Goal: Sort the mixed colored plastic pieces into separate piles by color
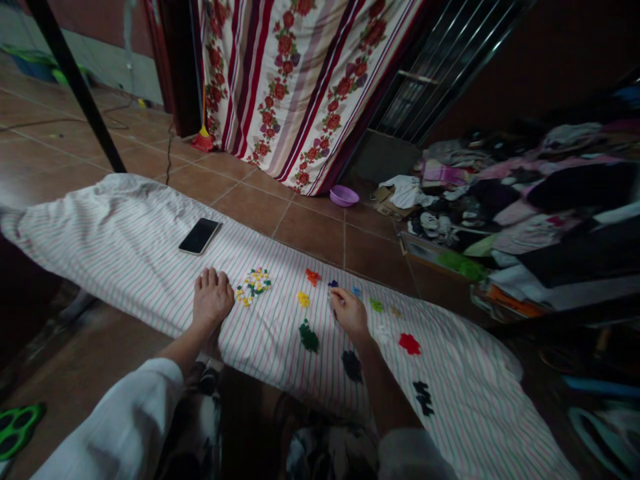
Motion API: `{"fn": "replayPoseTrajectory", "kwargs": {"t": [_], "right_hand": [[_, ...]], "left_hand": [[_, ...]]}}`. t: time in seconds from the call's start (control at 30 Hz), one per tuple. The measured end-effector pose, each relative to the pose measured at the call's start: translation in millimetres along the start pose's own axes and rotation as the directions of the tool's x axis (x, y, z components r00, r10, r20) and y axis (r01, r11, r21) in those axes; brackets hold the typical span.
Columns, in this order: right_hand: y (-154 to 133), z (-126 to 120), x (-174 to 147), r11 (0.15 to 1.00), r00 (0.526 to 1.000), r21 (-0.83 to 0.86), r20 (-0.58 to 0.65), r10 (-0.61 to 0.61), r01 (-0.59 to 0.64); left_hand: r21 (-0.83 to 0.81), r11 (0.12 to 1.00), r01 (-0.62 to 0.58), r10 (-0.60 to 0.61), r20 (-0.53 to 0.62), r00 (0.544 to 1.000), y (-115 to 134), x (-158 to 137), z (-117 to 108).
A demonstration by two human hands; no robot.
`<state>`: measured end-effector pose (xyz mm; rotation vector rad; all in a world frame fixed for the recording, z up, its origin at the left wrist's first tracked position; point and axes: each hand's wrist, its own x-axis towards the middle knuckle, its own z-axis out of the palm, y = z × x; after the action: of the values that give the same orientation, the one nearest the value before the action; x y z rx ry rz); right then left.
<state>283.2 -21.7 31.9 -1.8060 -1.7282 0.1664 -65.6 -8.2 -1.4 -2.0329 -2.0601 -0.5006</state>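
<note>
My left hand (213, 297) lies flat on the striped cloth (125, 233), fingers stretched, beside a mixed pile of small colourful pieces (254, 287). My right hand (350, 315) is closed in a pinch just by a small dark blue pile (333, 284); whatever its fingertips hold is too small to make out. Around it the pieces lie sorted by colour: orange (313, 277), yellow (303, 299), dark green (309, 336), light blue (356, 291), lime green (376, 305) and red (410, 344). Nearer me are two dark piles, one (352, 366) partly beside my right forearm, another (423, 398) further right.
A phone (200, 237) rests on the cloth beyond my left hand. Past the cloth's far edge are a tiled floor (255, 200), a purple bowl (344, 196) and a flowered curtain (300, 87). Heaped clothes (530, 200) fill the right side. A dark pole (80, 87) slants at left.
</note>
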Motion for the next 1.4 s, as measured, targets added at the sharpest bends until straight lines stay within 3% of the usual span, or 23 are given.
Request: {"fn": "replayPoseTrajectory", "kwargs": {"t": [0.13, 0.27, 0.43, 0.6, 0.73, 1.03, 1.23, 1.4], "right_hand": [[-50, 40, 18, 0.985, 0.979, 0.083, 0.122, -0.162, 0.153], [-94, 78, 34, 0.956, 0.92, 0.093, 0.262, -0.292, 0.278], [-130, 112, 58, 0.946, 0.888, -0.006, 0.346, -0.302, 0.324], [-139, 131, 75, 0.94, 0.889, -0.125, 0.384, -0.249, 0.318], [-138, 137, 78, 0.942, 0.878, -0.143, 0.428, -0.216, 0.302], [-139, 132, 78, 0.954, 0.891, -0.12, 0.404, -0.207, 0.275], [-133, 122, 68, 0.972, 0.934, -0.028, 0.286, -0.216, 0.233], [-112, 103, 49, 0.977, 0.969, 0.111, 0.147, -0.198, 0.183]], "left_hand": [[-0.008, 1.0, 0.006, -0.006, -0.007, 1.0, 0, 0, 4], [-0.057, 0.998, 0.015, -0.016, -0.006, 1.0, -1, 0, 5], [-0.078, 0.997, 0.018, -0.019, -0.015, 1.0, 0, 1, 4], [-0.052, 0.999, 0.013, -0.014, -0.015, 1.0, 0, 2, 3], [-0.05, 0.999, 0.015, -0.016, -0.013, 1.0, 1, 2, 3], [-0.001, 1.0, -0.011, 0.011, -0.044, 0.999, 0, 1, 5], [0.004, 1.0, -0.01, 0.01, -0.062, 0.998, -1, 0, 6], [-0.002, 1.0, -0.017, 0.017, -0.052, 0.999, 0, 0, 4]]}}
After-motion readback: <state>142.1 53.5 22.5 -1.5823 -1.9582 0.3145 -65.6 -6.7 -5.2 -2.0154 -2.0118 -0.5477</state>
